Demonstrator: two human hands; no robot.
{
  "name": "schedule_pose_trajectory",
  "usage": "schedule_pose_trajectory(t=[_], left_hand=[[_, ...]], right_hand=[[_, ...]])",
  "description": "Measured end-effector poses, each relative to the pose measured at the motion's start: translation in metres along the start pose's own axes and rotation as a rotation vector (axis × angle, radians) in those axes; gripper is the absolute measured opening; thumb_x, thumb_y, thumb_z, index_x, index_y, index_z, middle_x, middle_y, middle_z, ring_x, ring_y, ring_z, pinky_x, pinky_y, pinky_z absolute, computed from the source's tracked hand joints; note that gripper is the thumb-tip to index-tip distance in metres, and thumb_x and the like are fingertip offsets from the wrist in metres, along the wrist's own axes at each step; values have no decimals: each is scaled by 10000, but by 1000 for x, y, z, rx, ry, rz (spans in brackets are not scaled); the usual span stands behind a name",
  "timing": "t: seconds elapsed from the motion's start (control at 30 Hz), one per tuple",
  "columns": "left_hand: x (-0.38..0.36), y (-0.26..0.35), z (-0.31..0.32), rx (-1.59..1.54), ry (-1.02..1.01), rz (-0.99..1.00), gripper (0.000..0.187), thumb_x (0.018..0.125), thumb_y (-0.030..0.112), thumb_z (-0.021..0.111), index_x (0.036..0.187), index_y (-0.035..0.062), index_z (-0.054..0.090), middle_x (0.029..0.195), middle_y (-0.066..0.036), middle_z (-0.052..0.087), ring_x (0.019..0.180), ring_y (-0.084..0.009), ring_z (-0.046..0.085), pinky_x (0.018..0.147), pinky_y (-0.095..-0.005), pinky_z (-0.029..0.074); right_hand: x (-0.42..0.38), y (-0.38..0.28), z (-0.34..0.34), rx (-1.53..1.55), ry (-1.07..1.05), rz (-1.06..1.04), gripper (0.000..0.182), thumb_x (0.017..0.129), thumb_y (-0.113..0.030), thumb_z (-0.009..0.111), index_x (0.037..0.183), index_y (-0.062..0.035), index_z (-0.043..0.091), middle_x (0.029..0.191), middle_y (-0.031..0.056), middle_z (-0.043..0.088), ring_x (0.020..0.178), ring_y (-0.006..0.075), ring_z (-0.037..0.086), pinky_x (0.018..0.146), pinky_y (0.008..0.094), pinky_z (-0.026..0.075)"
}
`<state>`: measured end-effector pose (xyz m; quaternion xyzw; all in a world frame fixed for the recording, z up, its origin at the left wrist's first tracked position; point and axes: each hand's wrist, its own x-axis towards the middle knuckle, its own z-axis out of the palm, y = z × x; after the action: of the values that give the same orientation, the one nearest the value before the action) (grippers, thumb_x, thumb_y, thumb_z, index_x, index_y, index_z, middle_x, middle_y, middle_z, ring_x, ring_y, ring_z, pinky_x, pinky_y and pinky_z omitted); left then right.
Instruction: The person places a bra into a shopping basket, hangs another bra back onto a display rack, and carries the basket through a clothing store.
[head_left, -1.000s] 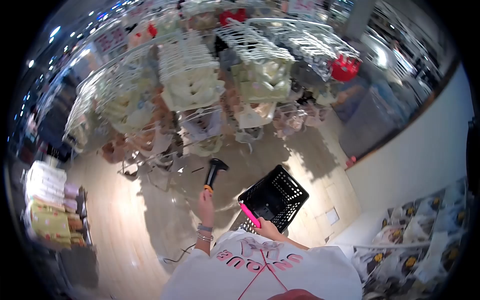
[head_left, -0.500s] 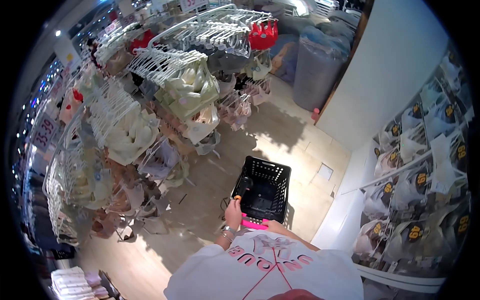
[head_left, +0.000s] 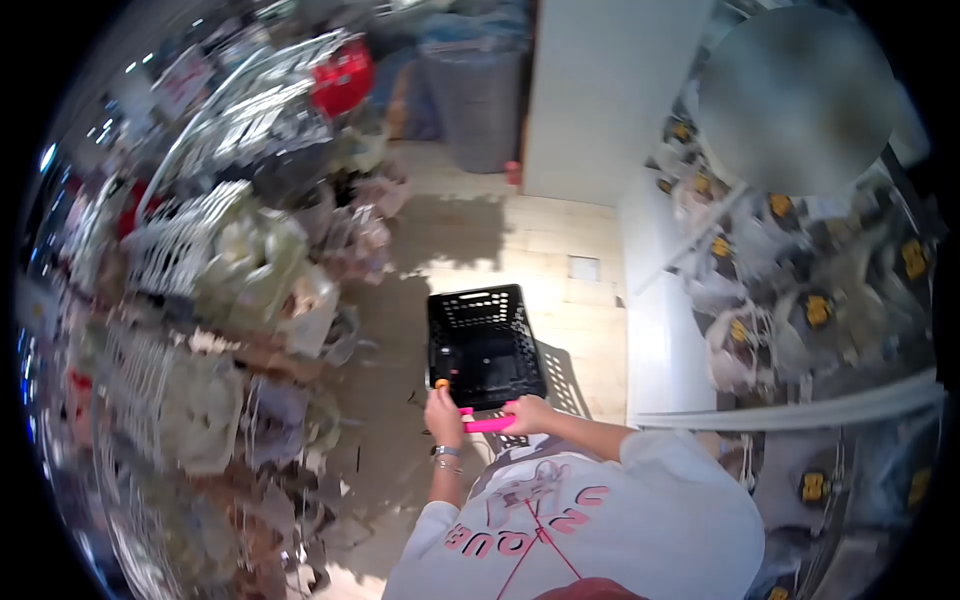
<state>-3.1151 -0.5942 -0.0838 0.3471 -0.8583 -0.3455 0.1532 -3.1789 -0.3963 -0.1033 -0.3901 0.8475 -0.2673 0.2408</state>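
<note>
My left hand is closed around a black handheld device with an orange part. The device's dark body blends into the basket behind it. My right hand grips the right end of a pink handle, whose left end comes close to my left hand. Just beyond the handle is a black plastic basket with perforated walls, its dark floor showing.
Racks of bras on white hangers line the left. Packed bras with yellow price tags hang along the right wall, near a round grey blurred shape. Ahead, a large wrapped grey bin stands beside a white panel.
The view has turned, so the racks, bin and basket appear further left and more of the right wall shows. Both hands keep their holds, with my right hand now plainly on the pink handle.
</note>
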Motion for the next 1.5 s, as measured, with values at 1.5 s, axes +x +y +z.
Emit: schedule_pose_trajectory(t=[1.5], left_hand=[[542,220,258,49,-882,1111,230,933,215,494,866,11,576,796,-212,633,736,-408,610,646,-495,479]], right_hand=[[438,56,-140,848,891,835,314,736,-289,663,789,20,657,633,111,631,594,161,597,566,342,469]])
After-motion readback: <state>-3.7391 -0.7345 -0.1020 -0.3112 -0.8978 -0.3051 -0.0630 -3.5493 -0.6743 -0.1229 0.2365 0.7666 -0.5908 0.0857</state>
